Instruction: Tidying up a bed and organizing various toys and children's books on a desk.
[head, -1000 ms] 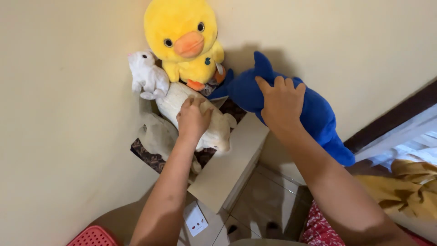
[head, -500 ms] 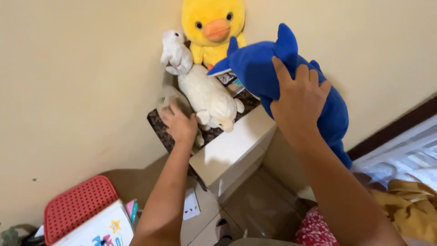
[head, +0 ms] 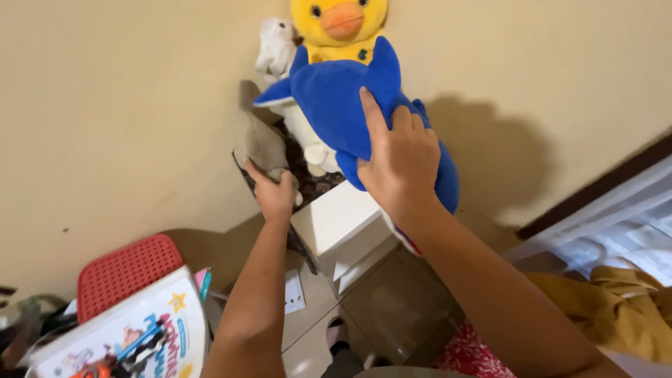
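The right hand (head: pixel 399 164) was raised with the forearm stretched up from the lower right, its fingers (head: pixel 371 115) spread and pressed closed around the back of a blue dolphin plush (head: pixel 336 98). The dolphin was held in the air against the other toys, in front of the white cabinet's back edge, its tail end hanging down past the wrist. The left hand (head: pixel 273 192) was stretched up along a straight forearm, its fingers curled and gripping the lower end of a grey plush toy (head: pixel 260 143) at the cabinet's left back corner, close to the wall.

Five soft toys were counted: one blue dolphin, one grey toy, one yellow duck (head: pixel 341 24) sat against the wall at the back edge, one small white rabbit (head: pixel 275 45) just left of the duck, and one cream plush (head: pixel 308 140) largely hidden behind the dolphin. One dark patterned cloth (head: pixel 315 185) was laid under them.

The toys were carried by a white cabinet (head: pixel 336 224) set in a corner of cream walls (head: pixel 126 105). Tiled floor (head: pixel 385 308) was seen below it. One red perforated lid (head: pixel 126 269) and one colourful children's book (head: pixel 133 336) were seen at lower left, and yellow fabric (head: pixel 616 315) at lower right.
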